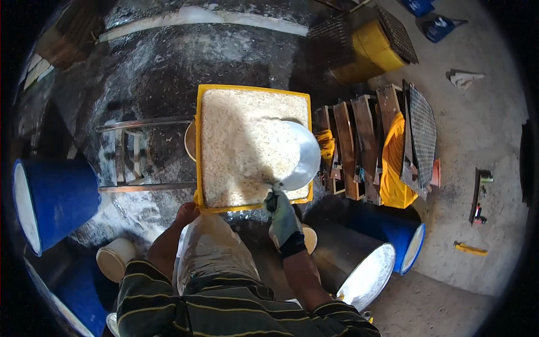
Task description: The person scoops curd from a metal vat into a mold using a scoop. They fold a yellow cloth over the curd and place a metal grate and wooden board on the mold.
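A square frame lined with yellow cloth (pixel 308 105) stands before me, filled with a pale, crumbly, grainy mass (pixel 236 139). My right hand (pixel 284 217), in a worn light glove with a dark cuff, is closed at the near edge of a large round metal bowl or pan (pixel 306 156). That bowl lies tilted over the right side of the mass. My bare left hand (pixel 187 213) is at the frame's near left corner, its fingers against the yellow cloth; how firmly they grip is partly hidden.
Two rails (pixel 147 188) run left from the frame. A blue drum (pixel 63 202) stands at left, a lidded pale bucket (pixel 116 259) near my left arm. Wooden frames (pixel 347 149) with yellow cloth lean at right, beside a metal drum (pixel 358 269) and a yellow drum (pixel 370 50). The dark floor is wet.
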Available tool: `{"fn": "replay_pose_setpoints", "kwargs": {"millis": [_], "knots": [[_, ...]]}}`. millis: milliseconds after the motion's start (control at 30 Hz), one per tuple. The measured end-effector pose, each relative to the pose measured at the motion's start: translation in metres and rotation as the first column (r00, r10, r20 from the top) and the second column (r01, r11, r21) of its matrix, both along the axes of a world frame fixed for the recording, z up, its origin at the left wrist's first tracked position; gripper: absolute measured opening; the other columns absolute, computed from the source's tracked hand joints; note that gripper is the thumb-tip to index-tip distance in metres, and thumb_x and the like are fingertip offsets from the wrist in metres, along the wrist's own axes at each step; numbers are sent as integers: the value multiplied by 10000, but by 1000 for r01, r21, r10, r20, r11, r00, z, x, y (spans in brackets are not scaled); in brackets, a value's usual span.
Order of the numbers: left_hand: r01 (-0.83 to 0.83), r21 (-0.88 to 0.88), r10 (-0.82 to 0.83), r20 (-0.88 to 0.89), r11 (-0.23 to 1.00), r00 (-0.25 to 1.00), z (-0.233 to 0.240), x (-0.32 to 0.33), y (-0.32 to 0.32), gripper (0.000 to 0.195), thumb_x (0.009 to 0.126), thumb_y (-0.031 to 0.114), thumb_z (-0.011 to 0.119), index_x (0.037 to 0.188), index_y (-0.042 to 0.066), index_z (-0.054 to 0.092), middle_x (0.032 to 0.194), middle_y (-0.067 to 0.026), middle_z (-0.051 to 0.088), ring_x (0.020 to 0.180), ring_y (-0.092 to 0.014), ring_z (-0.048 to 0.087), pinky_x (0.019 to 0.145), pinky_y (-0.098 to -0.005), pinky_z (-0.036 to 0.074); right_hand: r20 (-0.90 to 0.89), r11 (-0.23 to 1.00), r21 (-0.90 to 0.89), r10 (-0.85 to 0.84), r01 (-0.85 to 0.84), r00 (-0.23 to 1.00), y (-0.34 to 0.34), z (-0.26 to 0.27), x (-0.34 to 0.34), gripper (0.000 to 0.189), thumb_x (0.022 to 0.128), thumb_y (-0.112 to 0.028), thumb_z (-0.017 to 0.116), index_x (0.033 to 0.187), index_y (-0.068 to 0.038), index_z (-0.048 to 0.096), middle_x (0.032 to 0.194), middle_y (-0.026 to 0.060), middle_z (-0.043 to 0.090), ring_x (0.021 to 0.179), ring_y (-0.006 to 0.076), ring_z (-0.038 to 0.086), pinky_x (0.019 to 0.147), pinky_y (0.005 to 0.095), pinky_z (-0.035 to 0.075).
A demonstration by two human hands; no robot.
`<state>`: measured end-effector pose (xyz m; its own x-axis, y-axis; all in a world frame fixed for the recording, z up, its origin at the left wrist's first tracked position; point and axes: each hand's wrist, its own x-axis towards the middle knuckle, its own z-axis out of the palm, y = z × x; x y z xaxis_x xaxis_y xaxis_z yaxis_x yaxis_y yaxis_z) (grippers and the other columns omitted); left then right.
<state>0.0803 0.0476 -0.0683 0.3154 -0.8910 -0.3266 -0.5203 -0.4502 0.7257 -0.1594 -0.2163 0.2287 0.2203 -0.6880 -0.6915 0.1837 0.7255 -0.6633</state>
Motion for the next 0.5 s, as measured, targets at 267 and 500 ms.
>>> {"fn": "replay_pose_setpoints", "kwargs": {"millis": [267,500], "knots": [[-180,488,337,-254,854,907,34,13,4,329,822,353,753,905,55,638,641,-52,596,577,-216,601,508,-417,480,-496,731,-672,-562,118,662,-52,-45,-142,291,845,-147,697,1083,-39,570,827,1,581,659,133,530,590,290,448],[268,142,-114,-651,953,750,82,60,20,331,890,399,716,1052,118,649,704,-11,566,495,-120,466,442,-290,375,-417,773,-491,-613,401,671,77,23,-291,282,788,-13,699,1036,-51,571,782,-15,564,637,58,528,572,238,452]]}}
